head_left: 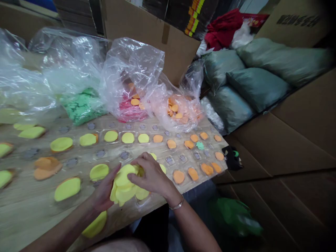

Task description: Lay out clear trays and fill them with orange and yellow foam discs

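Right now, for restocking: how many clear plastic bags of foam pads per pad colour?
Clear plastic bag, green foam pads: 1
Clear plastic bag, pink foam pads: 1
Clear plastic bag, orange foam pads: 1
Total: 3
Other clear bags at left: contents unclear.

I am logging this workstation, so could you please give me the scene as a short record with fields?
left hand: left hand cups a stack of yellow pads from below
right hand: right hand rests on top of the stack, fingers pinching a pad
surface: wooden table with a clear blister tray
tray contents: yellow pads left, orange pads right, one green pad
behind: plastic bags of green, pink and orange pads
right side: cardboard boxes
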### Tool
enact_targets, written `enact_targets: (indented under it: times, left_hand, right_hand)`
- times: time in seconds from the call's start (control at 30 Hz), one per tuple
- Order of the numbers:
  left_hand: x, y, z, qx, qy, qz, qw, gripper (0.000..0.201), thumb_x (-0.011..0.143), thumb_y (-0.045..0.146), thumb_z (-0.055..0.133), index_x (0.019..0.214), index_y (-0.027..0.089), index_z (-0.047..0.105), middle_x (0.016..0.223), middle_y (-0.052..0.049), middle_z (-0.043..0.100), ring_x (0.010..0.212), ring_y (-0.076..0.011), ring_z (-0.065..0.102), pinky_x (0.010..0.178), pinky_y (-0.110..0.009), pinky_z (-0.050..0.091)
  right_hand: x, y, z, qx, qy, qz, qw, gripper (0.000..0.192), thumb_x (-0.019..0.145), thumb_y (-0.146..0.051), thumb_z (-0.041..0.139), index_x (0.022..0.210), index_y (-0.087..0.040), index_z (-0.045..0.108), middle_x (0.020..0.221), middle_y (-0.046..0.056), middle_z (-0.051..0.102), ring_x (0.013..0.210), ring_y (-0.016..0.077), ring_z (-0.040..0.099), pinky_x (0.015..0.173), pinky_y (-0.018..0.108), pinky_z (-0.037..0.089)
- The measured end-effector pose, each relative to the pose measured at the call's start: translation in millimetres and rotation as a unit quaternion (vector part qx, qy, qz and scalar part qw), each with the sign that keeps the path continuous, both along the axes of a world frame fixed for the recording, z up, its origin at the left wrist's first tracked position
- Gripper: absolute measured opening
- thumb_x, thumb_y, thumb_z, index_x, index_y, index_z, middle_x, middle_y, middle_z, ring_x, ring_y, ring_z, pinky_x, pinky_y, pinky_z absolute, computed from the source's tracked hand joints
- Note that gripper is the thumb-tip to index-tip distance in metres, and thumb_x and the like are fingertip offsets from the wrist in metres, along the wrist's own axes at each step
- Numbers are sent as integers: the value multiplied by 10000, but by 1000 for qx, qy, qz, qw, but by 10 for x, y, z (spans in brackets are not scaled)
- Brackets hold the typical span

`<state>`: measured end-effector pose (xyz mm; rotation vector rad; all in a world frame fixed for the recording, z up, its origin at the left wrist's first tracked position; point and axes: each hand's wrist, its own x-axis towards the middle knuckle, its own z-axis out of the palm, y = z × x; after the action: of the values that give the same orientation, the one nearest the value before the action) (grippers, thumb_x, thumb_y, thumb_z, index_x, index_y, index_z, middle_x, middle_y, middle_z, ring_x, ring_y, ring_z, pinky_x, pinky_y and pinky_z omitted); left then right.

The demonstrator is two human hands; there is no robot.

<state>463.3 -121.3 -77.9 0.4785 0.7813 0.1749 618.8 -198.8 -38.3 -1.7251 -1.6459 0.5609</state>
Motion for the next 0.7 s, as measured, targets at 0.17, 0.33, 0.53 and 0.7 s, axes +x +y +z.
enact_targets:
  times: [0.17, 0.33, 0.53, 0.7]
  left_hand:
    - [112, 30, 66, -40, 31, 29, 998, 613, 959, 525, 423, 1414, 119, 484, 969, -119, 773, 913, -291, 732, 837, -377, 555]
    - [199, 81, 56, -14, 29, -13, 999, 582, 955, 523, 441, 1370, 125, 531, 984, -112, 773, 915, -275, 733, 785, -345, 567]
    - [351, 135, 46, 19, 11, -93, 995, 606, 876, 588, 552, 1265, 129, 621, 979, -126, 772, 872, -294, 735, 761, -351, 562]
    - [474, 153, 11, -3, -22, -129, 991, 568, 846, 541, 619, 1189, 90, 657, 925, -134, 772, 891, -317, 726, 804, -364, 545]
  right_hand:
    - [-8, 38, -20, 38, -135, 83, 987, 137, 937, -152, 499, 1003, -188, 614, 1017, 62, 570, 986, 199, 503, 898, 333, 432]
    - [141, 33, -46, -25, -70, 75, 994, 306, 873, -173, 593, 1172, -231, 567, 988, 11, 511, 915, 163, 530, 830, 275, 456]
    - [400, 49, -35, -63, -20, 113, 991, 399, 747, -127, 678, 1115, -253, 586, 937, -23, 497, 886, 151, 536, 811, 257, 453]
    - [466, 6, -109, -13, 39, 74, 996, 242, 723, -109, 663, 926, -222, 593, 1042, 2, 530, 960, 154, 555, 844, 255, 459]
